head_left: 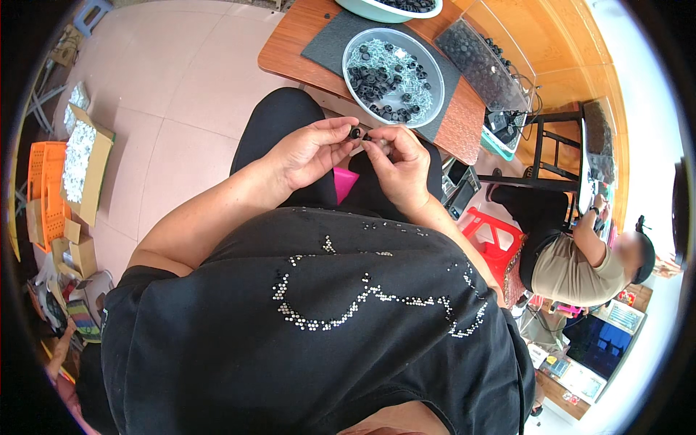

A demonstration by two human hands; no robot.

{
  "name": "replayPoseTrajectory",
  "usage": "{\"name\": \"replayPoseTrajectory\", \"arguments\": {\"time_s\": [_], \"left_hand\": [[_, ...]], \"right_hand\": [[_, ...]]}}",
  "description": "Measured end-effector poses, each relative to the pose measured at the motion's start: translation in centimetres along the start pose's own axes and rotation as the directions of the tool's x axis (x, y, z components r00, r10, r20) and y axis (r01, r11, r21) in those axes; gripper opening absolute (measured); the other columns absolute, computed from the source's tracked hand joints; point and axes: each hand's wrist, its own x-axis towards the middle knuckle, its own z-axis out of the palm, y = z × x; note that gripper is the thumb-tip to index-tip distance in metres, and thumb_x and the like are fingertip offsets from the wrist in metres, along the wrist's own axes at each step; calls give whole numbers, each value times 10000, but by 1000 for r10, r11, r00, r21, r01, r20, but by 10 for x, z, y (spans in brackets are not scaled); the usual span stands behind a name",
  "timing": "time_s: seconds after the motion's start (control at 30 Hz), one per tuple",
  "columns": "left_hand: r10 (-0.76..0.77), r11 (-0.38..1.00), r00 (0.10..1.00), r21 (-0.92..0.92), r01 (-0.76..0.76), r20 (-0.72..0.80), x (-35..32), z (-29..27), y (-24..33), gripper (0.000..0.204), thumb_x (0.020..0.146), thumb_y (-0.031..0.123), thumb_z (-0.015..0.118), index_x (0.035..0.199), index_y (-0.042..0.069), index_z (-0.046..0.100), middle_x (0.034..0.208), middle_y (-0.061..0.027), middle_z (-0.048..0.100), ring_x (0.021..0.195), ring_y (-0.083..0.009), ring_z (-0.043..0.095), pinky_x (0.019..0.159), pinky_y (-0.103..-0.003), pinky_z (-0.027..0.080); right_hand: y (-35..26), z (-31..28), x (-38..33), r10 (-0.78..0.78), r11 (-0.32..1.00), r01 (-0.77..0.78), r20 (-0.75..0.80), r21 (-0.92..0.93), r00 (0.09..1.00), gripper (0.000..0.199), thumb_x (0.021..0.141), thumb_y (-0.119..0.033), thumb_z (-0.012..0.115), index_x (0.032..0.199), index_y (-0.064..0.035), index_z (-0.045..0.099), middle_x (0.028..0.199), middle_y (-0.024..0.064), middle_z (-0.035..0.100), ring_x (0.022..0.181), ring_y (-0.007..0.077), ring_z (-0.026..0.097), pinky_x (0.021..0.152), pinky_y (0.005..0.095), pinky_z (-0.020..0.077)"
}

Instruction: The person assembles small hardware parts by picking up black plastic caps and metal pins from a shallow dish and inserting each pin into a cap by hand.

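Above my lap, my left hand (308, 154) pinches a small round black plastic part (354, 133) between thumb and fingertips. My right hand (400, 165) meets it from the other side, its thumb and forefinger closed on a smaller black piece (367, 136). The two pieces are very close; whether they touch is hard to tell. Just beyond my hands, a pale round basin (438, 87) on the table holds many similar black parts (371, 83) mixed with thin, pale greenish metal-looking pieces (395, 64).
The brown wooden table (293, 40) carries a dark mat (326, 47), a second basin (362, 10) and a clear bin (471, 54) of black parts. A pink object (346, 183) shows between my legs. Right: a red stool (493, 235) and a seated co-worker (573, 264). Left: an orange crate (47, 192) and cartons (90, 170).
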Motion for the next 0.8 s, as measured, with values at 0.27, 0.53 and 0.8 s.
{"name": "replayPoseTrajectory", "arguments": {"time_s": [0.27, 0.53, 0.8], "left_hand": [[11, 998, 1000, 68, -11, -1, -2, 2, -2, 192, 902, 105, 575, 1081, 34, 586, 972, -51, 615, 897, -132, 587, 851, -256, 488], [41, 989, 999, 143, -44, 24, -1, 3, -3, 209, 910, 95, 555, 1103, 25, 590, 1019, -68, 619, 925, -139, 580, 865, -268, 479], [36, 986, 999, 163, -41, 32, 1, 0, -4, 192, 907, 76, 550, 1081, 5, 591, 1030, -89, 621, 936, -148, 585, 873, -277, 480]], "right_hand": [[0, 4, 5, -152, 980, 148, -19, -131, 988, 185, 707, 45, 717, 860, -19, 633, 759, 57, 602, 534, 79, 538, 497, 208, 432], [5, 7, -1, 112, 982, -112, 9, 153, 994, 256, 748, 31, 709, 985, -11, 621, 786, 0, 594, 625, 20, 516, 524, 169, 421], [0, 2, 2, 132, 953, -154, 98, 260, 986, 288, 781, 38, 689, 1049, -9, 598, 781, -27, 573, 629, 0, 494, 525, 143, 402]]}}
